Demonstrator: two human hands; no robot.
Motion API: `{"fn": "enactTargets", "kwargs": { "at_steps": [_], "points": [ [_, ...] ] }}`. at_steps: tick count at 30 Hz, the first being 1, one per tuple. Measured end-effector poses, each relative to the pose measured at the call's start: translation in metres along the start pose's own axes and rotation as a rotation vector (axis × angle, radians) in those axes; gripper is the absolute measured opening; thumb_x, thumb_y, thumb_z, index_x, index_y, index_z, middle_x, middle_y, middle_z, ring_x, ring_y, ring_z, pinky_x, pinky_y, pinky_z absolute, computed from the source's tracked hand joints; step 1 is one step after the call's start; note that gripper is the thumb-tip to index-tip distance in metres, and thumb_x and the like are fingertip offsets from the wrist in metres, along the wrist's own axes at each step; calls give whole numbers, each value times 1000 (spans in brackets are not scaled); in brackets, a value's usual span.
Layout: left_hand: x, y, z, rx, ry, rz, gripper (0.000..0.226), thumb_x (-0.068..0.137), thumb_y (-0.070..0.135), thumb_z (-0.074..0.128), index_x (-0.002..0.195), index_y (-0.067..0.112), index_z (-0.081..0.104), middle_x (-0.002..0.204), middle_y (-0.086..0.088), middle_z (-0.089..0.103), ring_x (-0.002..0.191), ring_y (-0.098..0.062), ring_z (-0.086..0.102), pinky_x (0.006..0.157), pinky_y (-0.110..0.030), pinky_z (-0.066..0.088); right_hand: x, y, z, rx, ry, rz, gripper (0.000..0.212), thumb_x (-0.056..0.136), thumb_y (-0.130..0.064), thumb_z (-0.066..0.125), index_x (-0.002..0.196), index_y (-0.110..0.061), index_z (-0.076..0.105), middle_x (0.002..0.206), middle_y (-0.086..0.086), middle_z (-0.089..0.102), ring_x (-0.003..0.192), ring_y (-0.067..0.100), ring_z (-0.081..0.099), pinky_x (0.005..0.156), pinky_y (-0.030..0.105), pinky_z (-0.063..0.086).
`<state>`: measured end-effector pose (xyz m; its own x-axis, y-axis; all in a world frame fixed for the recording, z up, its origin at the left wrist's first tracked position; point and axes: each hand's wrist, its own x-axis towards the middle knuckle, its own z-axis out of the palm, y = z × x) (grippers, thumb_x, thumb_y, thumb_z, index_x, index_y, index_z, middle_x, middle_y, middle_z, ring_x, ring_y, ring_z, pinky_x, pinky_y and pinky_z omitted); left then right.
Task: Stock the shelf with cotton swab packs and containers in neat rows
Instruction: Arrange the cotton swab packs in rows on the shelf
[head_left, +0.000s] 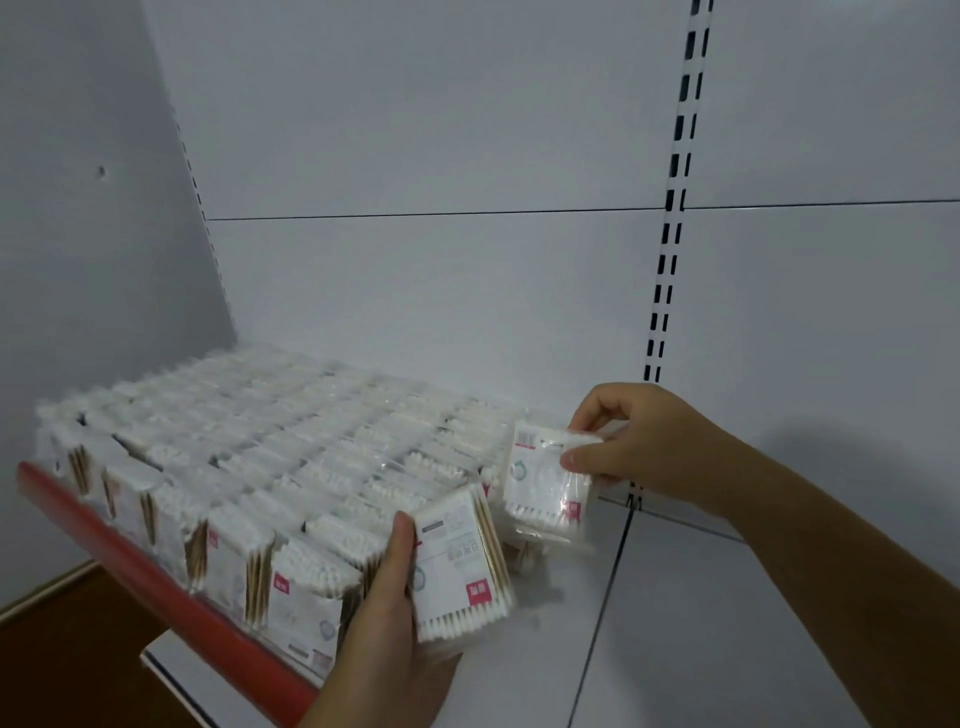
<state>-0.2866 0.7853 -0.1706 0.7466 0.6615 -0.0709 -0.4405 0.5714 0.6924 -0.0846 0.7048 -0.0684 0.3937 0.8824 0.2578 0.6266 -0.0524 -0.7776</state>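
Observation:
Several rows of clear cotton swab packs (270, 447) stand packed on the white shelf (691, 623), filling its left part back to the rear panel. My left hand (395, 623) grips a stack of swab packs (462, 566) at the front right end of the rows, thumb on top. My right hand (628, 447) pinches a single swab pack (545, 478) by its upper edge, held upright just behind that stack, at the right end of the rows.
A red price rail (156, 577) runs along the shelf's front edge. Behind stands the white back panel with a slotted upright (670, 218). A grey side wall (88, 208) closes the left. The shelf surface to the right of the packs is bare.

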Motion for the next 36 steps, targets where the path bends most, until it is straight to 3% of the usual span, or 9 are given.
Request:
{"fn": "enactTargets", "kwargs": {
  "at_steps": [6, 10, 14, 19, 22, 26, 29, 32, 36],
  "points": [
    [-2, 1, -1, 47, -5, -39, 61, 57, 59, 58, 94, 16, 78, 107, -17, 72, 85, -31, 72, 62, -42, 59, 2, 5, 1, 27, -16, 40, 22, 69, -10, 75, 75, -24, 59, 85, 6, 65, 82, 33, 68, 75, 53, 57],
    [-1, 1, 0, 38, 18, -13, 58, 59, 58, 55, 91, 17, 79, 108, -16, 71, 92, -33, 71, 73, -45, 56, 4, 5, -7, 338, -68, 84, 43, 77, 12, 55, 91, -27, 64, 78, 5, 63, 81, 27, 70, 56, 30, 57],
    [-2, 1, 2, 23, 29, 0, 56, 63, 56, 52, 88, 15, 79, 106, -17, 72, 86, -31, 72, 72, -44, 58, 3, 0, -5, 472, -45, 59, 27, 78, 13, 61, 89, -11, 65, 85, 6, 74, 76, 19, 72, 56, 24, 54],
    [-6, 1, 6, -9, -22, -31, 56, 65, 53, 53, 87, 9, 79, 102, -20, 72, 82, -33, 72, 59, -44, 60, -12, -5, 21, 154, -364, -26, 43, 59, -27, 85, 93, -26, 59, 95, -1, 74, 87, 17, 71, 77, 37, 59],
    [-4, 1, 6, -25, -3, -63, 57, 68, 48, 57, 96, 2, 76, 108, -25, 69, 86, -38, 71, 60, -46, 60, -17, -11, 19, -101, -575, 1, 45, 57, -59, 77, 91, -35, 59, 99, -9, 72, 89, 11, 69, 83, 34, 57],
    [-2, -2, 5, 30, 20, -37, 60, 63, 47, 65, 107, 7, 73, 115, -22, 67, 101, -38, 67, 67, -44, 59, -18, -14, 18, -4, -546, 79, 54, 69, -72, 54, 87, -21, 58, 84, -10, 70, 75, 5, 66, 68, 22, 53],
    [-1, -4, 3, 102, 61, -10, 55, 62, 48, 67, 105, 16, 75, 115, -19, 68, 103, -35, 67, 71, -42, 58, -15, -7, 25, 125, -451, 124, 35, 80, -41, 71, 106, -30, 51, 93, 0, 71, 77, 15, 65, 70, 30, 54],
    [0, -6, -1, 137, 109, 0, 56, 61, 51, 69, 103, 16, 75, 112, -19, 69, 101, -36, 68, 72, -44, 58, -13, -3, 22, 162, -455, 130, 76, 77, -9, 74, 127, -51, 35, 98, 11, 66, 75, 23, 65, 67, 33, 54],
    [1, -5, -2, 139, 189, 48, 43, 63, 54, 60, 79, 19, 80, 90, -17, 74, 76, -33, 73, 57, -42, 58, -9, -1, 15, -8, -142, -15, 39, 74, -10, 73, 93, -41, 62, 84, -5, 69, 71, 14, 67, 67, 36, 59]
  ]
}}
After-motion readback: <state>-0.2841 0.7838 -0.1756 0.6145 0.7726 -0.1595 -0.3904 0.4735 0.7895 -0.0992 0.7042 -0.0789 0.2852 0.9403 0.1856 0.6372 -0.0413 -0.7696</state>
